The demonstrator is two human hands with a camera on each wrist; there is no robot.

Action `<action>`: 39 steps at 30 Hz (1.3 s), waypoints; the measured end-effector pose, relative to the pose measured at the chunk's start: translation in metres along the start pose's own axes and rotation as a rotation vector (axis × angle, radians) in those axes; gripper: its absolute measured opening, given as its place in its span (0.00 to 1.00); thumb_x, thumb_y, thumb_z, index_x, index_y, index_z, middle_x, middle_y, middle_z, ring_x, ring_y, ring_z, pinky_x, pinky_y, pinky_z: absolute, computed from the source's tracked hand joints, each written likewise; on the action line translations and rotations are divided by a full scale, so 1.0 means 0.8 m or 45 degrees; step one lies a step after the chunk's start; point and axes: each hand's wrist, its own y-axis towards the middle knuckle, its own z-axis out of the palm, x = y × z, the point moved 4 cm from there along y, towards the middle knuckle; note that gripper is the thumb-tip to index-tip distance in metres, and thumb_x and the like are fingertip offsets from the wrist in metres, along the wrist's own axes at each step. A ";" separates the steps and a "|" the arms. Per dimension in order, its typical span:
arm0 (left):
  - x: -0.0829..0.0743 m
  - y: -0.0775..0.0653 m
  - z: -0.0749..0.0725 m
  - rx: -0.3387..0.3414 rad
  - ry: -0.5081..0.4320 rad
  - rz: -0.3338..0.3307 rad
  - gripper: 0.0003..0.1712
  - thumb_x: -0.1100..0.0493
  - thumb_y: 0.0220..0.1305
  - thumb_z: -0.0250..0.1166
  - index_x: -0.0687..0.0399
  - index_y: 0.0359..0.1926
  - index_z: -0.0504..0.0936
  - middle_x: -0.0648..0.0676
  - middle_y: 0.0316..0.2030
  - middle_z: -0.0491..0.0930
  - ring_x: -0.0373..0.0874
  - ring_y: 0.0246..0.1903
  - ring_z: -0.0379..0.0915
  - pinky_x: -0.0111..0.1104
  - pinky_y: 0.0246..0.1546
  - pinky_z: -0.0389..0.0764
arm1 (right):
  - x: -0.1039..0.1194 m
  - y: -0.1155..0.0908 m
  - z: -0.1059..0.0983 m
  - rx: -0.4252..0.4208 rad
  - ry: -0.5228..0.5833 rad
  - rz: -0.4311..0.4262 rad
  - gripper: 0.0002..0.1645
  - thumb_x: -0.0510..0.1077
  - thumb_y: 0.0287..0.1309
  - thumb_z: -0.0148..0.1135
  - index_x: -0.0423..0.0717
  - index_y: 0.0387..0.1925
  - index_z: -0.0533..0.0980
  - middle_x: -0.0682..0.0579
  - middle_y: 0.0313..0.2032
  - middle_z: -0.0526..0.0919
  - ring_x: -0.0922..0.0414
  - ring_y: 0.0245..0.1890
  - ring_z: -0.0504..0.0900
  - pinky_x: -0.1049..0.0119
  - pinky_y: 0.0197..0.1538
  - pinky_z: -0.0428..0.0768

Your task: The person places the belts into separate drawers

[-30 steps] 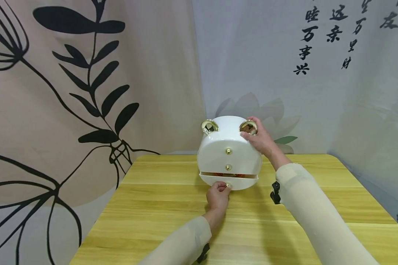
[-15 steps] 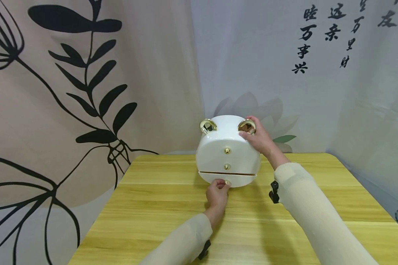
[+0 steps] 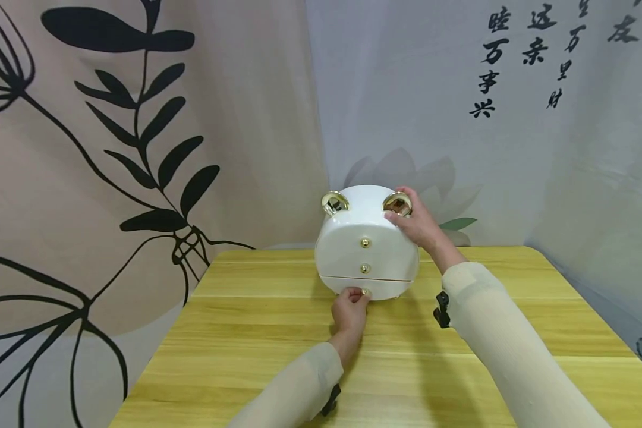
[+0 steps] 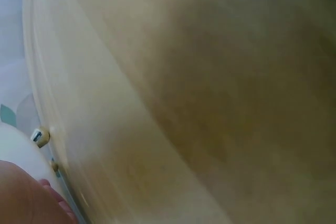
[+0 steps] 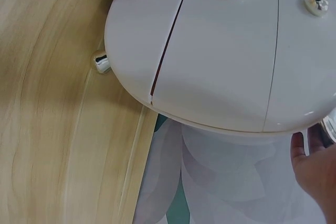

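Observation:
A glossy white rounded drawer box stands on the table, with gold ear-like rings on top and gold knobs down its front. My left hand pinches the lowest knob between thumb and fingers. That knob belongs to the bottom drawer, which sits almost flush; a thin dark gap runs along its upper edge in the right wrist view. My right hand holds the box by its right gold ear, thumb in front and fingers behind. The left wrist view catches only part of the left hand beside the box.
The box rests on small gold feet on a wooden table. Close behind the table hangs a cloth backdrop printed with dark leaves and written characters. Black wrist devices are strapped over both pale sleeves.
The bottom drawer has slid inward from partly pulled out, with its reddish contents showing, to nearly flush. My left hand moved in with its knob. The right hand kept hold of the ear.

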 end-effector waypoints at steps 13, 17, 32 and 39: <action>0.001 0.004 0.003 -0.029 0.014 -0.003 0.05 0.64 0.54 0.74 0.57 0.31 0.84 0.47 0.24 0.81 0.36 0.24 0.73 0.31 0.27 0.76 | -0.005 0.002 0.001 0.007 -0.039 0.020 0.42 0.48 0.70 0.59 0.56 0.76 0.49 0.36 0.65 0.65 0.40 0.59 0.69 0.45 0.55 0.73; 0.001 0.005 0.004 -0.020 0.003 -0.013 0.05 0.64 0.55 0.74 0.57 0.31 0.84 0.47 0.24 0.82 0.37 0.23 0.73 0.30 0.25 0.76 | -0.006 0.003 0.002 0.014 -0.043 0.033 0.42 0.48 0.70 0.59 0.57 0.76 0.48 0.36 0.65 0.65 0.40 0.59 0.69 0.45 0.55 0.73; 0.004 0.008 0.008 -0.020 0.015 -0.009 0.06 0.63 0.55 0.74 0.56 0.31 0.84 0.46 0.24 0.82 0.36 0.23 0.73 0.31 0.27 0.76 | -0.005 0.001 -0.001 0.012 -0.051 0.041 0.42 0.47 0.70 0.58 0.59 0.76 0.47 0.34 0.66 0.64 0.39 0.60 0.68 0.45 0.56 0.72; 0.005 0.010 0.008 -0.018 0.015 -0.004 0.06 0.62 0.55 0.74 0.56 0.31 0.84 0.46 0.24 0.82 0.35 0.23 0.73 0.31 0.28 0.76 | -0.006 0.002 -0.002 0.003 -0.048 0.046 0.42 0.48 0.70 0.58 0.59 0.76 0.47 0.35 0.65 0.65 0.39 0.60 0.69 0.43 0.57 0.72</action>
